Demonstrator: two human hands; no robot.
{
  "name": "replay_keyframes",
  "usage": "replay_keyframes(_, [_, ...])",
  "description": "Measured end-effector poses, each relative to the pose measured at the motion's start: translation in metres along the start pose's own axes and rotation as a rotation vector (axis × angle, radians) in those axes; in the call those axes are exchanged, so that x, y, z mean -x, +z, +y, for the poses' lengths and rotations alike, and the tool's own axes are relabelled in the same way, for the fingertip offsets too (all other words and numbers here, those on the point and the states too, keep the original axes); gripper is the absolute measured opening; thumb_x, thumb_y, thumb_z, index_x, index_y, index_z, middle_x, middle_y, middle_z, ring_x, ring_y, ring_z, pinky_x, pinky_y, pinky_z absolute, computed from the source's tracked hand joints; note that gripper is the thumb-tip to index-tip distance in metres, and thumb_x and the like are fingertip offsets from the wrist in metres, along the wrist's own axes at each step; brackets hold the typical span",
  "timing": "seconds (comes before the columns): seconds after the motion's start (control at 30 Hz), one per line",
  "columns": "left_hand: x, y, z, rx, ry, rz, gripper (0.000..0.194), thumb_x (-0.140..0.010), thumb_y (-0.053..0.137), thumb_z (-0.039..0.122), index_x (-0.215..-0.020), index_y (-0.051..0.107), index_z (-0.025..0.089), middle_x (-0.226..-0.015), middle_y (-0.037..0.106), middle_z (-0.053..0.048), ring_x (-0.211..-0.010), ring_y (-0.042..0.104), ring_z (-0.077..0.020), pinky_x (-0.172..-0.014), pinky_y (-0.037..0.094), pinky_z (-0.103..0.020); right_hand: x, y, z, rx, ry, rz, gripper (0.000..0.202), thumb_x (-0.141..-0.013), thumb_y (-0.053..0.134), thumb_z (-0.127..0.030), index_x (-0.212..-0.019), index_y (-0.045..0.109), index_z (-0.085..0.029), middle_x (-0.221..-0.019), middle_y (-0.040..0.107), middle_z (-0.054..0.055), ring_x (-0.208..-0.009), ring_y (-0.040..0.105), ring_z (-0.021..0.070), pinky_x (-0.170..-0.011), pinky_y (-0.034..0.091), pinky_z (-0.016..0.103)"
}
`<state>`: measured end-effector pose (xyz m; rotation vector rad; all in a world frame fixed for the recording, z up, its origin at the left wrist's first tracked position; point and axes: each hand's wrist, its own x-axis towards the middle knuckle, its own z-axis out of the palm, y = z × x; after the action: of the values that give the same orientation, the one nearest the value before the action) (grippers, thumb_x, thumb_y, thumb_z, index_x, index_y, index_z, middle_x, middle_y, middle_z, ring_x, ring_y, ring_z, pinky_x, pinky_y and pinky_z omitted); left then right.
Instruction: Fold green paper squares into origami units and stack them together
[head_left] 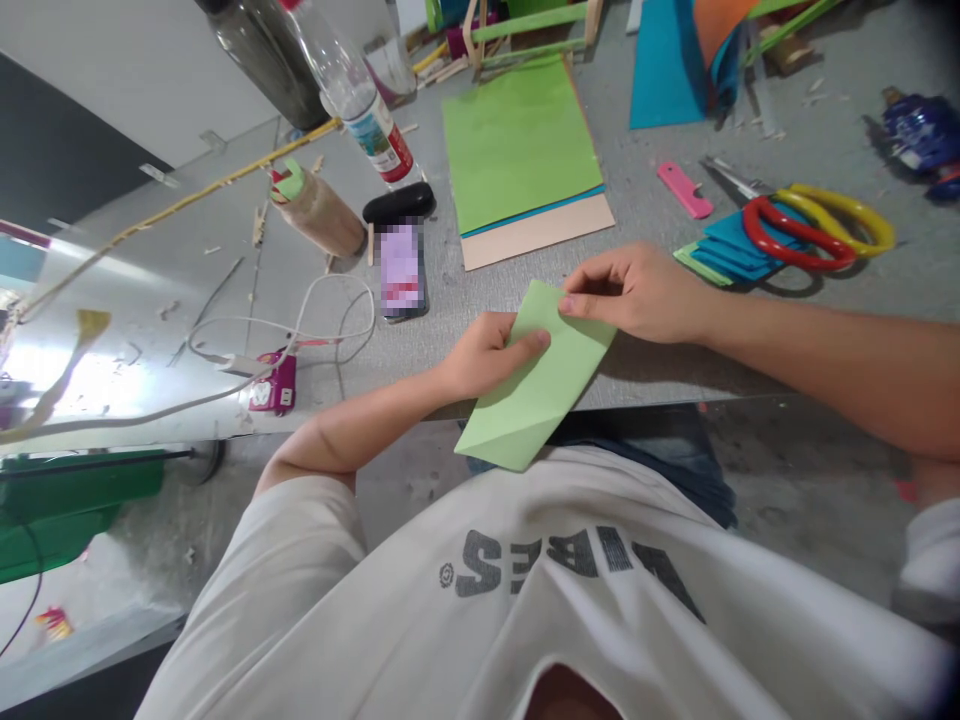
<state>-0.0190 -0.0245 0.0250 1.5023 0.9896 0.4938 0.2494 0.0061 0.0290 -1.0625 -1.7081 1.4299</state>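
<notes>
A light green sheet of paper (pixel 562 370), folded across its near end, is held over the table's front edge. My left hand (pixel 491 350) grips its left side, thumb lying on top and fingers underneath. At the far right corner my right hand (pixel 630 290) pinches the paper between thumb and fingers. Beyond the hands lies a stack of coloured sheets (pixel 525 140), green on top with blue and pale peach edges showing below. Right of my right hand are scissors (pixel 802 225) with red and yellow handles, resting over small blue and green paper pieces (pixel 731 250).
A phone (pixel 403 268), a black case (pixel 399 203), a plastic bottle (pixel 367 110) and a paper-wrapped cylinder (pixel 322 212) stand or lie at left. A white cable (pixel 300 325) loops near the table edge. A pink cutter (pixel 684 190) lies right of the stack.
</notes>
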Motion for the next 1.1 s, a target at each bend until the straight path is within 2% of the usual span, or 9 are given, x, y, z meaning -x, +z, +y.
replay_keyframes(0.1, [-0.006,-0.006,-0.004,0.055,0.019,0.062,0.068,-0.096,0.093,0.087,-0.097,0.08,0.02,-0.09,0.087,-0.008,-0.072,0.079,-0.019,-0.061,0.059,-0.028,-0.008,-0.01,0.007,0.045,-0.006,-0.016,0.054,-0.086,0.106,-0.079,-0.081,0.089,-0.028,-0.078,0.08,0.002,-0.07,0.063,0.0197,-0.064,0.046,0.038])
replay_keyframes(0.17, [-0.009,-0.008,-0.006,0.073,0.035,0.097,0.073,-0.094,0.094,0.091,-0.098,0.08,0.02,-0.091,0.088,-0.008,-0.073,0.08,-0.0202,-0.062,0.061,-0.03,-0.011,-0.016,0.01,0.094,-0.015,-0.003,0.061,-0.088,0.104,-0.083,-0.074,0.083,-0.027,-0.07,0.071,0.001,-0.066,0.056,0.0171,-0.062,0.04,0.037])
replay_keyframes(0.27, [-0.013,-0.01,-0.009,0.063,0.057,0.137,0.075,-0.094,0.091,0.095,-0.094,0.077,0.021,-0.088,0.087,-0.008,-0.071,0.079,-0.0205,-0.061,0.061,-0.031,-0.014,-0.02,0.011,0.169,-0.029,0.009,0.078,-0.09,0.101,-0.088,-0.06,0.066,-0.026,-0.058,0.053,-0.002,-0.06,0.042,0.0138,-0.061,0.029,0.038])
replay_keyframes(0.37, [-0.015,-0.011,-0.011,0.055,0.068,0.165,0.075,-0.096,0.09,0.095,-0.092,0.075,0.022,-0.086,0.086,-0.007,-0.071,0.078,-0.0207,-0.061,0.061,-0.032,-0.015,-0.022,0.011,0.179,-0.046,0.041,0.085,-0.09,0.102,-0.088,-0.058,0.053,-0.026,-0.057,0.04,-0.004,-0.061,0.033,0.0133,-0.063,0.024,0.038])
replay_keyframes(0.5, [-0.018,-0.012,-0.014,0.062,0.106,0.215,0.078,-0.094,0.088,0.1,-0.089,0.073,0.023,-0.083,0.084,-0.006,-0.07,0.077,-0.0205,-0.06,0.061,-0.033,-0.017,-0.024,0.013,0.127,-0.039,0.071,0.078,-0.089,0.103,-0.089,-0.066,0.063,-0.027,-0.063,0.046,-0.003,-0.065,0.037,0.0152,-0.067,0.027,0.04])
replay_keyframes(0.7, [-0.021,-0.013,-0.016,0.074,0.138,0.279,0.077,-0.095,0.09,0.098,-0.09,0.075,0.023,-0.084,0.083,-0.005,-0.07,0.076,-0.0192,-0.06,0.062,-0.032,-0.016,-0.021,0.014,0.155,-0.025,0.166,0.083,-0.088,0.094,-0.102,-0.065,0.062,-0.028,-0.061,0.048,-0.001,-0.065,0.038,0.0172,-0.067,0.027,0.041])
replay_keyframes(0.87, [-0.022,-0.01,-0.017,0.066,0.183,0.335,0.081,-0.096,0.085,0.102,-0.09,0.075,0.022,-0.088,0.084,-0.006,-0.074,0.078,-0.0203,-0.061,0.063,-0.032,-0.012,-0.004,0.012,-0.063,0.074,0.115,0.077,-0.082,0.101,-0.098,-0.074,0.069,-0.029,-0.062,0.047,-0.003,-0.062,0.036,0.016,-0.065,0.027,0.039])
replay_keyframes(1.0, [-0.023,-0.007,-0.018,0.048,0.213,0.348,0.082,-0.097,0.081,0.104,-0.092,0.075,0.023,-0.089,0.085,-0.006,-0.077,0.079,-0.0217,-0.063,0.065,-0.034,-0.007,0.005,0.01,-0.091,0.08,0.15,0.085,-0.083,0.094,-0.106,-0.068,0.06,-0.029,-0.062,0.038,-0.004,-0.061,0.031,0.0146,-0.06,0.028,0.04])
replay_keyframes(1.1, [-0.023,-0.006,-0.019,0.072,0.234,0.359,0.081,-0.098,0.082,0.103,-0.094,0.076,0.022,-0.088,0.084,-0.006,-0.076,0.078,-0.0209,-0.063,0.064,-0.033,-0.004,0.008,0.007,-0.02,0.059,0.182,0.091,-0.087,0.089,-0.108,-0.061,0.053,-0.029,-0.061,0.038,-0.003,-0.063,0.035,0.0159,-0.062,0.034,0.041])
